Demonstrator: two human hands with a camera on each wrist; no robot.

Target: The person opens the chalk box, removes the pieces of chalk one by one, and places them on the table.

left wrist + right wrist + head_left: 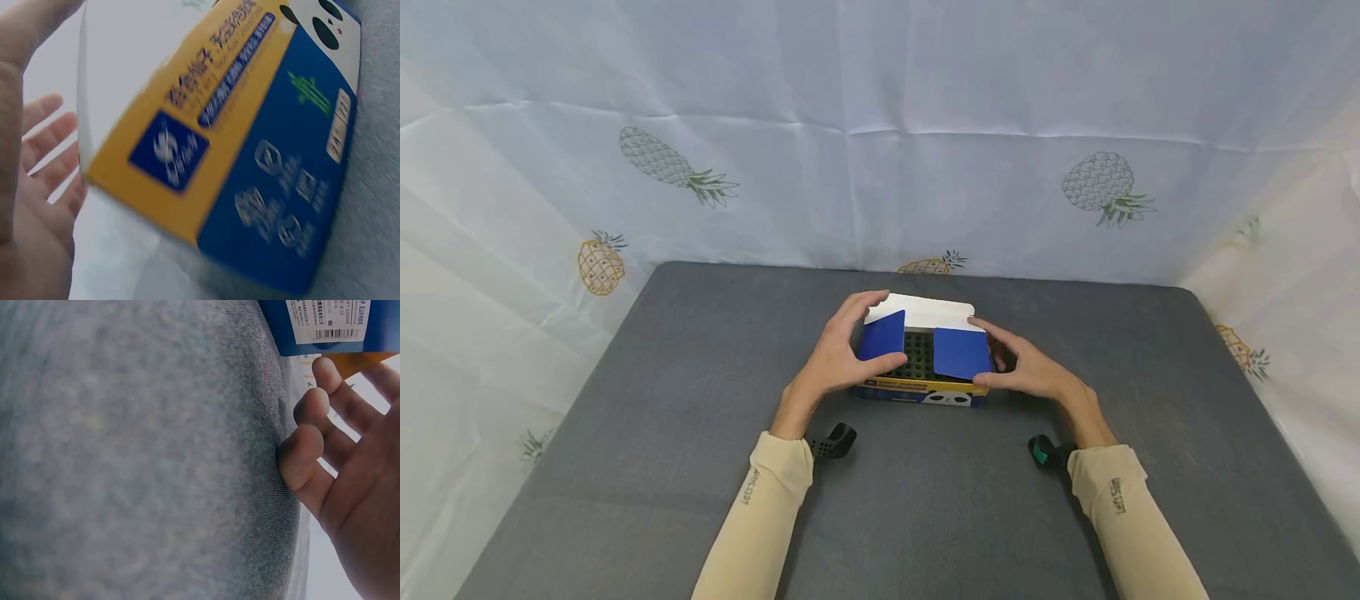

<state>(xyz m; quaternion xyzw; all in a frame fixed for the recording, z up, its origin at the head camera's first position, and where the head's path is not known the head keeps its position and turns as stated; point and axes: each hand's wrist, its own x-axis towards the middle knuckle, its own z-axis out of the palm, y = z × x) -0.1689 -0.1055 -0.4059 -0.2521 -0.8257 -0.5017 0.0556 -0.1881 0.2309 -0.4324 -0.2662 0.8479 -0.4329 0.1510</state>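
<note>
Blue and yellow cardboard makes the one box (922, 354) that lies in the middle of the grey worktop (647, 417), with its long axis running from my left to my right and its open top facing up. I count two blue side flaps, one white back flap that stands up toward the cloth wall (880, 125), and one dark green thing with studs inside the box. My left hand (842, 354) is at the left end, thumb on the left blue flap (883, 335), the other fingers bent over the back corner. My right hand (1026, 367) is at the right end, thumb at the front edge of the right blue flap (961, 352), fingers bent behind it. From the head view both hands touch the box, curled loosely around its ends. Only the left wrist view shows the yellow band with printing and a panda face on the front side. Only the right wrist view shows a white label with a barcode (327, 320), and my fingers (303, 450) there are half bent, resting on the grey surface.
</note>
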